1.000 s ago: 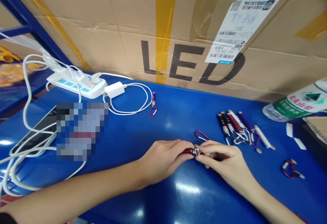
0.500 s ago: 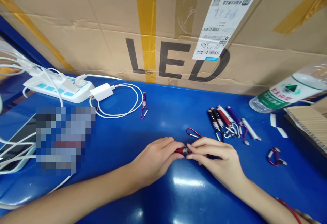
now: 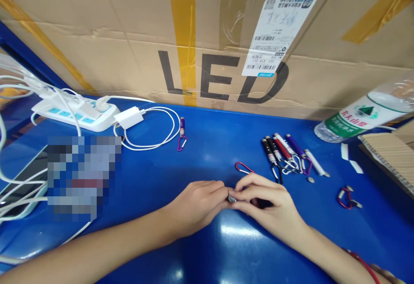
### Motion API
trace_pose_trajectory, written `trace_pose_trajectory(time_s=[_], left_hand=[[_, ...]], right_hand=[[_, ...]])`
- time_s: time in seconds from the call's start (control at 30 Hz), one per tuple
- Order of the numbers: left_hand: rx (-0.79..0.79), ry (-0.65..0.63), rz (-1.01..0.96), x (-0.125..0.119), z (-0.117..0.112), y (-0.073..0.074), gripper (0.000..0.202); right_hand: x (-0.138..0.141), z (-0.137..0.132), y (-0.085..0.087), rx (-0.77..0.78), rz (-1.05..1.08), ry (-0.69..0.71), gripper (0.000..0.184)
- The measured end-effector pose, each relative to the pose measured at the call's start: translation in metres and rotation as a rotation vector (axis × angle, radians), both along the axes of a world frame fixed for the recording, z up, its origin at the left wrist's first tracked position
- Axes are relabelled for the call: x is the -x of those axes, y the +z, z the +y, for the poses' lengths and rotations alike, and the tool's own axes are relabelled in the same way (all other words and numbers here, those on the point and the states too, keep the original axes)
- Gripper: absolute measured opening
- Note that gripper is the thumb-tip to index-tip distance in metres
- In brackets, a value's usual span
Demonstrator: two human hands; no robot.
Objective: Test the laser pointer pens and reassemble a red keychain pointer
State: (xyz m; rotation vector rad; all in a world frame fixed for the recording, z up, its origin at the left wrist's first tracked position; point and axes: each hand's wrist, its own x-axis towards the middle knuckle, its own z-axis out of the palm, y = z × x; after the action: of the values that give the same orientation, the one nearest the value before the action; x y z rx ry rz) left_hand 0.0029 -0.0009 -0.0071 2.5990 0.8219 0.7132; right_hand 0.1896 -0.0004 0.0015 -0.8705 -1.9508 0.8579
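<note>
Over the blue table [image 3: 210,154], my left hand [image 3: 197,204] and my right hand [image 3: 265,206] meet fingertip to fingertip on a small keychain flashlight [image 3: 232,197]. Only its silver end shows between the fingers; the red body seen earlier is hidden in my left hand. Both hands are closed on it. A red carabiner clip [image 3: 244,168] lies just beyond my right hand. Farther right sits a bunch of several small flashlights [image 3: 286,152] in black, red, purple and silver.
A big cardboard box marked LED [image 3: 220,38] stands along the back. A white power strip [image 3: 76,113] with a charger [image 3: 129,117] and looped cable lies at left, near a purple flashlight [image 3: 182,133]. A water bottle [image 3: 362,115], another red clip [image 3: 347,197] and corrugated card [image 3: 388,154] lie at right.
My fingers have closed further over the flashlight, so its red body no longer shows. The view has shifted to the right since the earliest frame.
</note>
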Motion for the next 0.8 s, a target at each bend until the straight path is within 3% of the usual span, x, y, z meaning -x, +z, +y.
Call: trace_pose_trajectory(time_s=[0.37,0.8], left_hand=[[0.175,0.048,-0.102,0.0006,0.0002,0.0065,0.033],[0.114,0.044,-0.047,0.0036,0.0004,0.0056,0.039]], right_hand=[[-0.0044,-0.0025,0.0026,-0.075,0.008,-0.09,0.013],[-0.0074,0.0009,0.0022,-0.082,-0.023,-0.011,0.023]])
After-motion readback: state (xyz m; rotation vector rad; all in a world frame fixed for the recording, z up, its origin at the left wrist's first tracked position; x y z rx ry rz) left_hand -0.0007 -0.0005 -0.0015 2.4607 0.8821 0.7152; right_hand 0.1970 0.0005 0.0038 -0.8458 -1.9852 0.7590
